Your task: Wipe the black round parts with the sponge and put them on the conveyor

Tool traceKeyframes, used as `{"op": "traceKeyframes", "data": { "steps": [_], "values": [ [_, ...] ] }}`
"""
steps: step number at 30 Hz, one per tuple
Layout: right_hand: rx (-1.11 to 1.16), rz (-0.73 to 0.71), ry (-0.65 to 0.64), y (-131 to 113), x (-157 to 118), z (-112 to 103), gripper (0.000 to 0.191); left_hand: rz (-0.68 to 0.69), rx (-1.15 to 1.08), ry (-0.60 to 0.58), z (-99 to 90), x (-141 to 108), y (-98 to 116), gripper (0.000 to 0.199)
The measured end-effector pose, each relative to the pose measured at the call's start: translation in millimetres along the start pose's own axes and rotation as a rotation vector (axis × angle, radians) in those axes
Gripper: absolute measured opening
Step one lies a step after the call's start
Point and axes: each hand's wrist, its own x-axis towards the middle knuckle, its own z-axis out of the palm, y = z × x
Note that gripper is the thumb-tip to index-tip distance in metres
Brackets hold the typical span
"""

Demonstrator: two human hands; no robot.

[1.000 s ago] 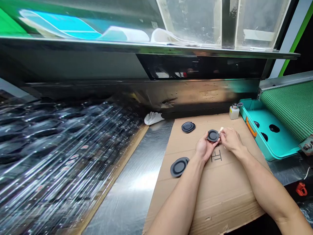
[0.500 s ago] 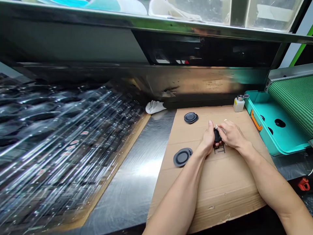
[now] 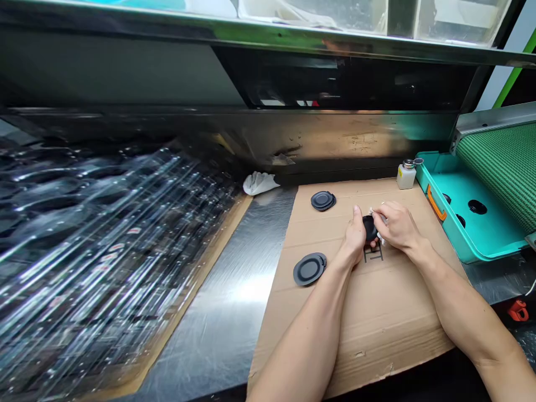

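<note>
A round black part [image 3: 369, 228] is held above the cardboard sheet [image 3: 393, 312] between my two hands. My left hand [image 3: 355, 234] grips it from the left, thumb up, with fingertips showing beneath it. My right hand [image 3: 396, 224] is closed on a small white cloth [image 3: 381, 239], bits of which stick out by the fingers at the part's right edge. Two dark grey round parts lie to the left on the cardboard: one farther back [image 3: 322, 200], one nearer [image 3: 309, 269] beside my left forearm.
At the right, a teal bin [image 3: 494, 234] holds several black round parts beside a green conveyor belt [image 3: 502, 162]. A white bottle [image 3: 406, 175] stands by it. A crumpled white glove [image 3: 259, 183] lies behind; stacked clear plastic trays [image 3: 104, 262] fill the left.
The view has shifted slightly. More of the black part shows between my hands, and more white cloth is visible by my right fingers.
</note>
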Motion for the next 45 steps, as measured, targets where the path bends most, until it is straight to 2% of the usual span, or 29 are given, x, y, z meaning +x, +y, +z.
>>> {"op": "traceKeyframes", "data": {
  "steps": [3, 7, 10, 14, 16, 19, 21, 23, 25, 27, 29, 32, 35, 37, 39, 41, 43, 45],
  "values": [
    [0.002, -0.010, 0.029, 1, -1, 2, 0.020, -0.025, -0.015, -0.013, -0.5, 2, -1, 0.080],
    [-0.058, 0.029, -0.043, 10, -1, 4, 0.022, 0.010, 0.003, -0.004, -4.4, 4, -1, 0.076],
    [0.010, 0.082, 0.001, 12, 0, 4, 0.023, -0.015, -0.166, -0.055, -6.6, 4, 3, 0.073],
    [0.128, 0.076, 0.090, -2, -2, 11, 0.022, -0.074, -0.448, -0.118, -5.5, 6, 6, 0.056],
    [0.164, 0.001, 0.024, -8, -4, 17, 0.021, -0.089, -0.534, -0.140, -6.1, 8, 5, 0.051],
    [0.151, -0.110, -0.152, -10, -6, 20, 0.018, -0.125, -0.592, -0.140, -9.8, 11, 4, 0.051],
    [0.055, -0.052, -0.177, -8, -6, 20, 0.019, -0.133, -0.617, -0.133, -11.0, 13, 3, 0.050],
    [-0.015, 0.026, -0.130, -7, -6, 19, 0.023, -0.123, -0.639, -0.149, -9.5, 13, 1, 0.048],
    [-0.018, 0.030, -0.115, -8, -5, 19, 0.024, -0.127, -0.651, -0.162, -7.6, 14, 1, 0.048],
    [-0.031, 0.044, -0.163, -7, -4, 16, 0.021, -0.142, -0.642, -0.124, -8.6, 15, 1, 0.048],
    [-0.079, 0.148, -0.175, -1, -2, 10, 0.023, -0.140, -0.616, -0.061, -13.1, 16, 3, 0.050],
    [-0.119, 0.347, -0.071, 19, 0, -7, 0.031, -0.020, -0.498, 0.002, -19.5, 14, 8, 0.049],
    [-0.237, 0.498, -0.032, 42, 0, -23, 0.028, 0.325, -0.139, 0.118, -17.7, 3, 13, 0.048],
    [-0.335, 0.531, -0.044, 51, -1, -27, 0.030, 0.590, 0.135, 0.185, -13.3, -7, 14, 0.065],
    [-0.337, 0.470, -0.087, 51, -3, -24, 0.038, 0.741, 0.285, 0.175, -9.2, -18, 15, 0.087],
    [-0.281, 0.359, -0.189, 45, -4, -16, 0.043, 0.758, 0.307, 0.115, -7.1, -27, 16, 0.098],
    [-0.252, 0.287, -0.300, 36, -4, -8, 0.041, 0.720, 0.290, 0.052, -6.7, -34, 17, 0.098],
    [-0.242, 0.272, -0.351, 31, -4, -3, 0.035, 0.681, 0.271, 0.017, -6.5, -37, 19, 0.094]
  ]
}}
